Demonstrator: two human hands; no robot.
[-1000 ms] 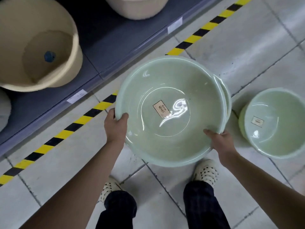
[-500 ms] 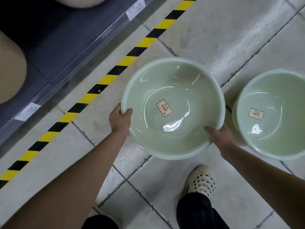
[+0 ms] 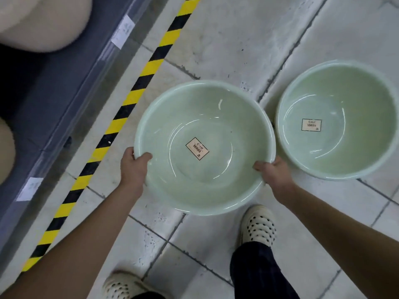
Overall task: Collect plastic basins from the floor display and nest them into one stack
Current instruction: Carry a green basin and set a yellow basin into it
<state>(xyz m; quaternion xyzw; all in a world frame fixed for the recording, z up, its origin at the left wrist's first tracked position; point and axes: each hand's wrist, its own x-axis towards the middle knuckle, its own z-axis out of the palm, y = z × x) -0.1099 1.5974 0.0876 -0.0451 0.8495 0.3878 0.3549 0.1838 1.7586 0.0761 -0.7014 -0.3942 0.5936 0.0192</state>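
Gripping a pale green basin (image 3: pixel 205 147) by its rim, the left hand (image 3: pixel 133 167) and right hand (image 3: pixel 271 172) are holding it between them above the tiled floor (image 3: pixel 226 50). A second green basin (image 3: pixel 336 119) is sitting on the floor just beyond the right hand, its rim nearly meeting the held one. Yellow-black tape (image 3: pixel 121 117) and a grey shelf (image 3: pixel 54 100) are running past the left hand.

Pale grey tiled floor (image 3: pixel 248 39) with dark grout lines and scuffed patches. A yellow-and-black hazard stripe (image 3: pixel 138 87) runs diagonally beside a low blue-grey shelf base (image 3: pixel 54 100) bearing white price labels (image 3: pixel 123 31).
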